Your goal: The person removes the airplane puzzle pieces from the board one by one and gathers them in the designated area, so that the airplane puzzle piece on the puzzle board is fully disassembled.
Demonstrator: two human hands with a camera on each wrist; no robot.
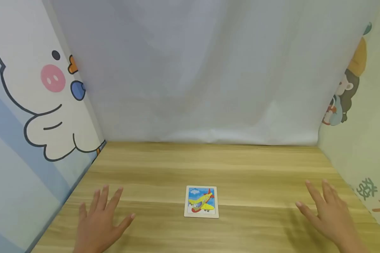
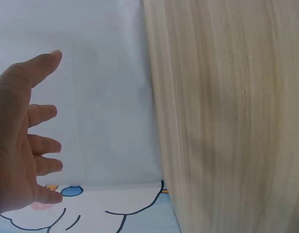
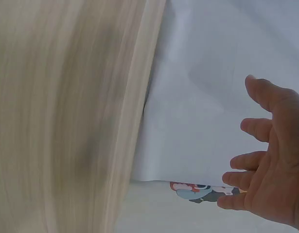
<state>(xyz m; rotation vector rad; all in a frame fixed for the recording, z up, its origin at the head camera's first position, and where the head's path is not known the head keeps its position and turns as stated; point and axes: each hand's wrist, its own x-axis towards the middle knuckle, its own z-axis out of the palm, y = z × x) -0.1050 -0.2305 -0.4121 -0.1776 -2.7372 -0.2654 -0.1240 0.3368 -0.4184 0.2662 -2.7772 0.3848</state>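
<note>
Airplane board (image 1: 201,202) looks light, stiff, best pinched by its left and right edges; my left hand (image 1: 99,225) and right hand (image 1: 330,216) spread empty.

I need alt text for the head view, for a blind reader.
A square picture of a yellow airplane lies on a wooden table, between a person's left hand and right hand, fingers spread. Pale sheeting hangs behind; cartoon figures decorate both sides.
</note>
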